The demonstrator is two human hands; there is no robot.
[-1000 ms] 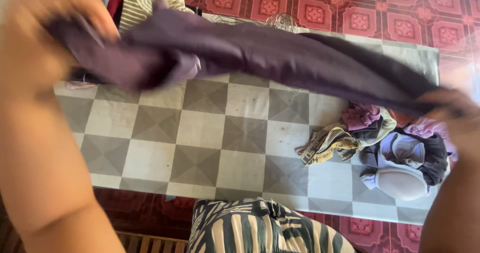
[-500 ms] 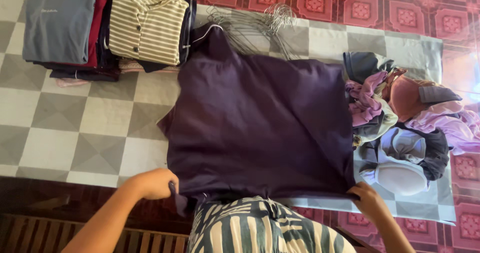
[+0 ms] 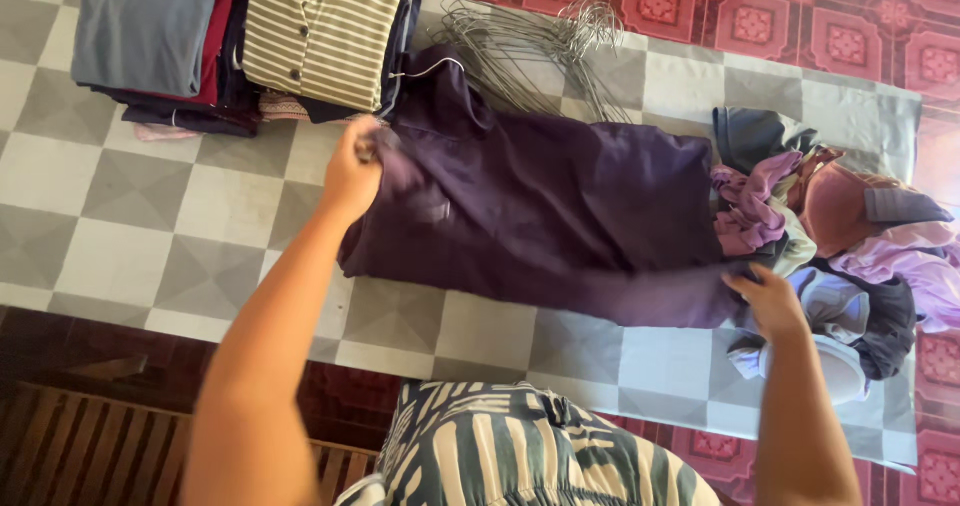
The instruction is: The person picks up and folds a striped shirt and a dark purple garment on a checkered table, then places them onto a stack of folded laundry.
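A dark purple garment (image 3: 540,201) lies folded over on the grey checkered mat (image 3: 130,206). My left hand (image 3: 355,171) grips its left edge, near the stacks of folded clothes. My right hand (image 3: 772,301) pinches its lower right corner, beside the heap of loose clothes. The garment's near half is doubled back over the far half.
Folded clothes stand at the far left: a grey stack (image 3: 145,26) and a striped shirt stack (image 3: 320,31). Wire hangers (image 3: 530,41) lie behind the garment. A heap of unfolded laundry (image 3: 850,246) sits at the right. My striped-clad lap (image 3: 530,451) is at the bottom.
The garment was swung in the air, then laid flat on the mat. Both hands have since lifted its near edge and carried it away from me, folding it.
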